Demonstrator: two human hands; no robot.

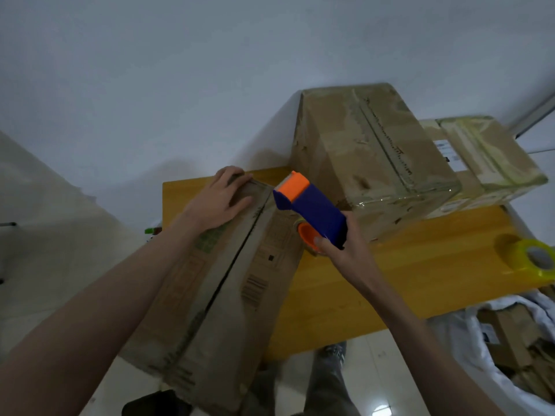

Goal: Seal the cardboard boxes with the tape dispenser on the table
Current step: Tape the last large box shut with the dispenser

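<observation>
Big box (375, 145) behind looks taped already, near box (216, 280) seam's still bare: left hand (222, 199) flat on it, right hand (339, 250) gripping the tape dispenser (312, 208).

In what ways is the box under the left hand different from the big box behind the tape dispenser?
The near box shows a bare, dark centre seam; the big box has glossy tape along its seam and edges. The near box overhangs the table edge towards the person; the big box sits fully on the table. The left hand presses flat on the near box; nothing touches the big box. Both are brown cardboard.
</observation>
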